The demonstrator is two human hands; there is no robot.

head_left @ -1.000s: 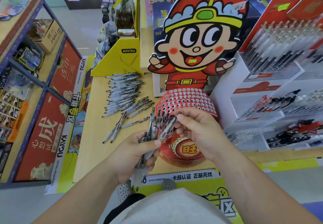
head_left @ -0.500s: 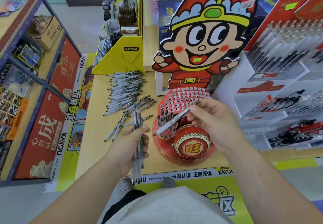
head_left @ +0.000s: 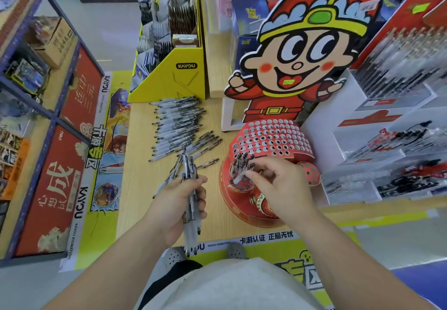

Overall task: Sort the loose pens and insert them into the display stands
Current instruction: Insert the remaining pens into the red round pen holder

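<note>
My left hand [head_left: 179,203] grips a bundle of clear pens with black tips [head_left: 189,181], held upright over the wooden table [head_left: 140,164]. A single pen [head_left: 240,176] is pinched in my right hand [head_left: 280,184], its tip down in a hole of the red display stand [head_left: 268,138]. The stand is dotted with round holes and stands under a cartoon cardboard figure. Several pens [head_left: 240,162] stand in its lower left holes. Many loose pens [head_left: 179,125] lie in rows on the table to the left of the stand.
A yellow card display box [head_left: 179,77] stands at the back of the table. White tiered shelves with packed pens [head_left: 391,145] fill the right side. A blue-framed shelf with red panels [head_left: 55,164] borders the aisle on the left.
My right hand has carried the single pen down from above the stand into its lower left holes. My left hand and its bundle stayed about where they were.
</note>
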